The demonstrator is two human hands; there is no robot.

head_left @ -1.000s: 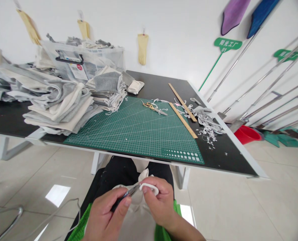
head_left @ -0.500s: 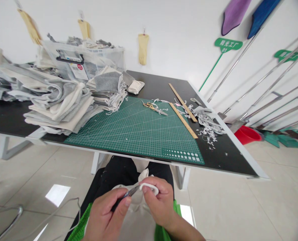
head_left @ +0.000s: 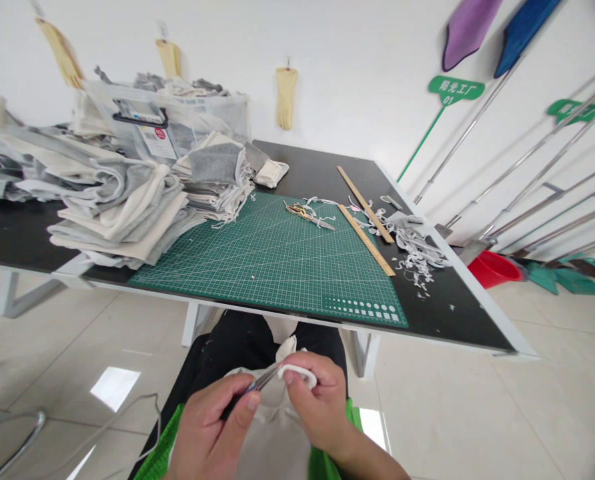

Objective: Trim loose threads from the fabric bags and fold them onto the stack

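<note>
At the bottom of the head view, my left hand (head_left: 215, 420) is closed on a small metal tool (head_left: 262, 380) with a dark handle. The tool's tip meets the edge of an off-white cloth (head_left: 272, 440) that lies over my lap. Closed fingers of my right hand (head_left: 315, 397) pinch a rolled edge of this cloth, just right of the tip. Whether the tip passes into the fabric cannot be made out. Both hands are below the table's front edge, close together.
On the black table (head_left: 307, 160) lie a green cutting mat (head_left: 257, 267), gold-handled scissors (head_left: 307, 215), two wooden rulers (head_left: 366, 240) and fabric scraps (head_left: 417, 243). Stacked grey and white cloths (head_left: 122, 213) stand at left before a clear bin (head_left: 177, 127). A red bucket (head_left: 495, 268) is at right.
The tool in my left hand has turned slightly, and the left fingers have shifted a little. My right hand keeps the same pinch on the cloth.
</note>
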